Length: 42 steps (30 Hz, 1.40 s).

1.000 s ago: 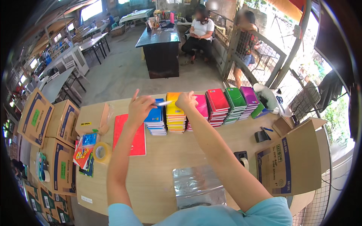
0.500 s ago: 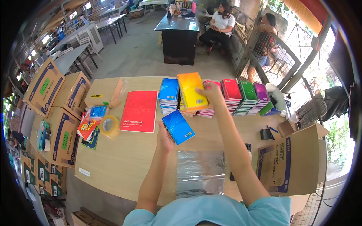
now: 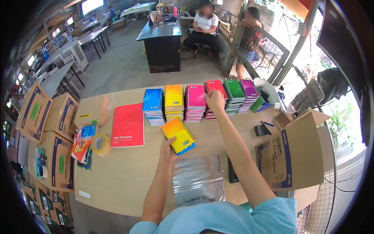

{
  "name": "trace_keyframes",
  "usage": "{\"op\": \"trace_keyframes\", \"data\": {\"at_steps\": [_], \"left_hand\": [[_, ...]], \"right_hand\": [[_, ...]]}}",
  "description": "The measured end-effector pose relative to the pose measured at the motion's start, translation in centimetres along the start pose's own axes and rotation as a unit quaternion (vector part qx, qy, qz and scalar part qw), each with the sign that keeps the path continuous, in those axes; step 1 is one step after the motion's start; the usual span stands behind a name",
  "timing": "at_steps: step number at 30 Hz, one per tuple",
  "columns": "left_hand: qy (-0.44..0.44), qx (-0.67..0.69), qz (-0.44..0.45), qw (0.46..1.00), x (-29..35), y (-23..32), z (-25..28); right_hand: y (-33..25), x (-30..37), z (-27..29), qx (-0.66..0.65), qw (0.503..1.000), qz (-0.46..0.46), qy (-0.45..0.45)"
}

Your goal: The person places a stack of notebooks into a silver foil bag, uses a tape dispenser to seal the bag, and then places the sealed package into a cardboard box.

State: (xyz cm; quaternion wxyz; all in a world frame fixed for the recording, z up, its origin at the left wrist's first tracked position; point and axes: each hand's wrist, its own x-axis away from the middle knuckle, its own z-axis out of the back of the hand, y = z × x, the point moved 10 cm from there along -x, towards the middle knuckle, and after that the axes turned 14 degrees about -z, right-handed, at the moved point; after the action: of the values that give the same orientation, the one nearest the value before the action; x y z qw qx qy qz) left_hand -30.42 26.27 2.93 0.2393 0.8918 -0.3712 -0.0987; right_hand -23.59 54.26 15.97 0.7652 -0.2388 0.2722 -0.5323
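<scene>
Since half a second ago your left hand (image 3: 167, 147) has gained a yellow notebook (image 3: 177, 134) on top of the blue one (image 3: 186, 148), and your right hand (image 3: 214, 100) has gone back out to the row of stacks. Your left hand grips the two spiral notebooks by their near corner, just above the table (image 3: 117, 175), with the blue one showing only as an edge under the yellow. Your right hand lies fingers-down on the red stack (image 3: 213, 87), between the pink stack (image 3: 196, 102) and the green stack (image 3: 234, 95); you cannot tell whether it has closed on a notebook. A clear plastic bag (image 3: 198, 179) lies flat near your body, and a large red notebook (image 3: 127, 124) lies left of the stacks.
</scene>
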Motion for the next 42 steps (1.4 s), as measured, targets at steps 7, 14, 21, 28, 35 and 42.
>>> {"op": "trace_keyframes", "data": {"at_steps": [7,14,21,28,35,42], "left_hand": [[-0.043,-0.068,-0.021,0.997,0.2,1.2,-0.1],[-0.016,-0.057,-0.009,0.998,-1.2,-1.4,-0.2],[0.018,-0.115,-0.058,0.992,-2.3,0.2,1.0],[0.015,-0.108,-0.06,0.992,-2.4,0.4,0.9],[0.02,-0.094,-0.056,0.994,-2.0,0.7,0.6],[0.014,-0.091,-0.007,0.996,-1.6,-0.6,0.6]], "right_hand": [[4.6,-9.3,3.7,0.114,0.99,-0.068,0.038],[-1.7,-2.6,-4.8,0.173,0.977,-0.013,-0.122],[-7.3,-0.6,-5.8,0.232,0.973,0.002,0.019],[-6.7,-0.4,-12.3,0.337,0.925,0.097,-0.144],[-6.5,0.7,-12.1,0.319,0.936,0.114,-0.1],[-7.2,1.6,-4.1,0.312,0.929,0.176,-0.095]]}}
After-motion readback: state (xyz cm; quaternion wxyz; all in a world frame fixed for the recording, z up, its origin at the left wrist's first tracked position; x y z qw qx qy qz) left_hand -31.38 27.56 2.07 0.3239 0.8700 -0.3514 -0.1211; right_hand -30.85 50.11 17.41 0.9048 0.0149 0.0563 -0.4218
